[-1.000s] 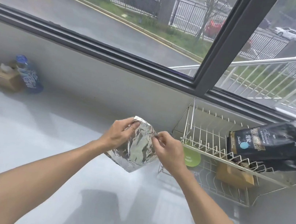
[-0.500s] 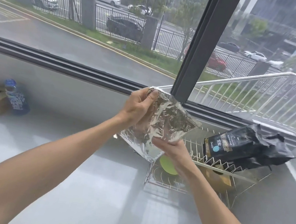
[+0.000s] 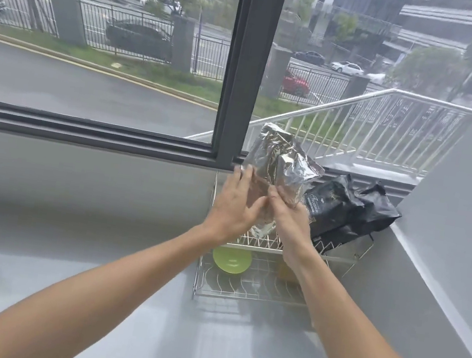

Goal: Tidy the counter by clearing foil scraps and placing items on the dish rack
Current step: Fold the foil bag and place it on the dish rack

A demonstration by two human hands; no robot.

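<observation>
Foil sheet point(image 3: 279, 167) standing upright over dish rack point(image 3: 254, 296) top tier, beside black coffee bag point(image 3: 343, 210). Right hand point(image 3: 287, 217) pinching its lower edge; left hand point(image 3: 235, 206) pressing flat, fingers spread.

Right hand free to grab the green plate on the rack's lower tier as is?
Probably not yet. The right hand is pinching the foil together with the left hand. The green plate sits below, under the dish rack upper tier, with open access from the front.

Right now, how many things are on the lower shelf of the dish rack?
2 that show: a green plate at its left end and a yellowish box partly behind the right forearm. More may be hidden.
</observation>
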